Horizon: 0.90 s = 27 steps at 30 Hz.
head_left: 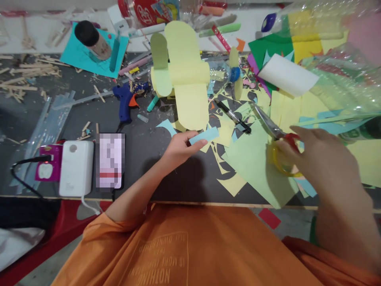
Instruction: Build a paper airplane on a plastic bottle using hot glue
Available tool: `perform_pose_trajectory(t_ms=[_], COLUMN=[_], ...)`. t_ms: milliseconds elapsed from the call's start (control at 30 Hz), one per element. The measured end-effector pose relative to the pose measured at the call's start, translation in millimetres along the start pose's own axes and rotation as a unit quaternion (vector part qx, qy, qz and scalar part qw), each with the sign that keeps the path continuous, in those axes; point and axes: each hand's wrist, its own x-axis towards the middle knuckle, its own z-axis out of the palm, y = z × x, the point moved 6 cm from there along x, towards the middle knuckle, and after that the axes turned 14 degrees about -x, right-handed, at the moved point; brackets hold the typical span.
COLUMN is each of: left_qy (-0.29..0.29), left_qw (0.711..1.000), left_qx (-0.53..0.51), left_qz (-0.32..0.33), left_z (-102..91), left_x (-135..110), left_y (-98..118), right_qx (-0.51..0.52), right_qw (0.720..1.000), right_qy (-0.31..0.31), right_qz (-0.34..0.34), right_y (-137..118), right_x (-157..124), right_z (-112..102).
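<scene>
Between the thumb and fingers of my left hand is a strip of light blue paper. Fingers of my right hand, blurred by motion, close on the red and yellow handles of the scissors, whose blades point away to the upper left. Beyond my left hand stands a model plane with pale yellow paper wings, built on a clear plastic bottle with a blue cap and paper propeller blades. A black pen lies among the paper scraps. Under the scissors is a pale green sheet.
On the left are a blue glue gun, a phone, a white power bank and glue sticks. A dark-capped bottle stands on turquoise paper. Clear plastic bottles and coloured sheets crowd the right. Wood sticks lie far left.
</scene>
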Motion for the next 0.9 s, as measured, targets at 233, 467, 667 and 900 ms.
perform_pose_trajectory(t_ms=[233,467,667,900], left_qy=[-0.13,-0.102,-0.06,0.316], left_qw=[0.982,0.988,0.994,0.908], left_qx=[0.136,0.117,0.094,-0.015], left_qz=[0.02,0.019,-0.001,0.273], left_z=[13.0,3.5,-5.6,-87.5], left_x=[-0.9,1.4,0.5,0.8], left_y=[-3.0,-2.0,5.0,35.9], right_qx=[0.351,0.43,0.437,0.476], right_qw=[0.885,0.836,0.81,0.872], right_qy=[-0.164,-0.19,-0.217,0.091], right_qz=[-0.258,-0.283,-0.325,-0.065], right_y=[-102.4,-132.3,-145.1,-86.6], right_x=[-4.5,20.1,32.3,115.5], right_z=[-7.0,-3.5,-11.6,-30.4])
